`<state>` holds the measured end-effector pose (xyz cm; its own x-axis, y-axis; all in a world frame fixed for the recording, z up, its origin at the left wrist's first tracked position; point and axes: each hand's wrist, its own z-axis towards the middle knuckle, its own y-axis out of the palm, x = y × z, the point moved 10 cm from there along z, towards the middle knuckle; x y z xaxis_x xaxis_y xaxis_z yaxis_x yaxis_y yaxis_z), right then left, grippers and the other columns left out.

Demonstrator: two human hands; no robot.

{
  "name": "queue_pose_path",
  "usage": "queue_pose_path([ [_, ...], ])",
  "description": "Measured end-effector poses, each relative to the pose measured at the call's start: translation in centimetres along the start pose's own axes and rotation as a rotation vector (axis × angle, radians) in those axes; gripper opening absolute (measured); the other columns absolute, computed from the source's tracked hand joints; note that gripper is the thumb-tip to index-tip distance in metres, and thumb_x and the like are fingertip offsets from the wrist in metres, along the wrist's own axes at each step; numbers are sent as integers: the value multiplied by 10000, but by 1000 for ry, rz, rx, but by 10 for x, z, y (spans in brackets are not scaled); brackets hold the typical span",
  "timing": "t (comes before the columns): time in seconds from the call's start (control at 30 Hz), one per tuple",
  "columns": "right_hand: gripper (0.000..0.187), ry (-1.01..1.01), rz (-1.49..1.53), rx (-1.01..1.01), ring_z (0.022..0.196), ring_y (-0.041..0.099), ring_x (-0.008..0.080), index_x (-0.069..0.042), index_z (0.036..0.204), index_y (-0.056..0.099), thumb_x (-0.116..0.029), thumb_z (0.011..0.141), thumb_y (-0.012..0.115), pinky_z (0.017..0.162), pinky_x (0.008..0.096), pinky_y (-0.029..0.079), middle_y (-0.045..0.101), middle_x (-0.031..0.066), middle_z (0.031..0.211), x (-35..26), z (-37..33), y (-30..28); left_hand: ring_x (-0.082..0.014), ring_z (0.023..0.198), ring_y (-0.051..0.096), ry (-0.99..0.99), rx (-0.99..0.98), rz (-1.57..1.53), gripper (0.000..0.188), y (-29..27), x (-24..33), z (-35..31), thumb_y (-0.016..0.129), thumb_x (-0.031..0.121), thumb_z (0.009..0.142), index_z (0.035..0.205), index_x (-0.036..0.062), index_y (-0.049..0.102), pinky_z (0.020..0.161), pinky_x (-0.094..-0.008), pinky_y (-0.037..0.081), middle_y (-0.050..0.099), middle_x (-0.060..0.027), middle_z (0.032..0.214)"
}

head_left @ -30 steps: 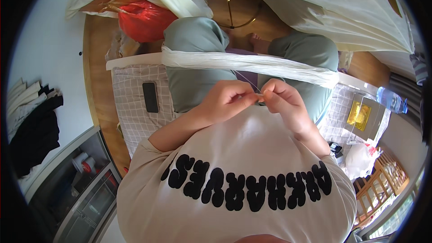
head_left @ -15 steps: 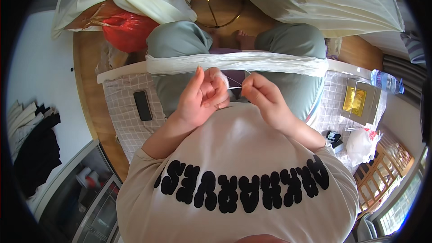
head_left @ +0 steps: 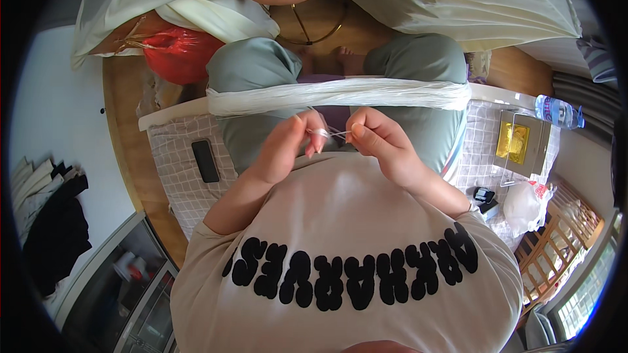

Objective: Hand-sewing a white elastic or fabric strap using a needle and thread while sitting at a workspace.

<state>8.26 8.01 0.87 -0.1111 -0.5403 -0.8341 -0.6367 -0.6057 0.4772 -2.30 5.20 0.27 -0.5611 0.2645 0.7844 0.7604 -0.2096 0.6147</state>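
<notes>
A thick skein of white thread is stretched across my knees, one end looped round each knee. Just on the near side of it, both hands are up in front of my shirt. My left hand has curled fingers with white thread wrapped around them. Opposite it, my right hand pinches strands between thumb and forefinger. A short taut length of white thread runs between the two hands. How the thread sits inside the left fingers is partly hidden.
A black phone lies on the checked cloth to the left. On the right are a gold-coloured packet, a water bottle and a white plastic bag. A red bag stands beyond my left knee, below pale hanging fabric.
My left hand has turned: its raised thumb has come down toward the forefinger, and the palm faces me less. The right hand keeps its pinch, shifted slightly left. The view has shifted slightly.
</notes>
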Motion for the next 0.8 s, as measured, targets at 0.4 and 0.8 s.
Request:
queue_pose_path([
  [0.4,159,157,132,-27,631,365,20,-91,894,591,-203,981,518,561,185,274,493,-69,729,28,17,-4,-131,674,480,-24,33,-136,560,-9,-21,0,307,461,1037,1169,13,616,699,-298,404,677,-105,1115],
  [0.8,213,65,75,-92,628,310,-1,-110,979,579,-285,1035,469,546,183,257,409,-116,726,26,24,6,-152,633,451,-77,491,-229,483,-45,-18,-1,355,431,1024,1010,103,709,714,-325,401,661,-72,826],
])
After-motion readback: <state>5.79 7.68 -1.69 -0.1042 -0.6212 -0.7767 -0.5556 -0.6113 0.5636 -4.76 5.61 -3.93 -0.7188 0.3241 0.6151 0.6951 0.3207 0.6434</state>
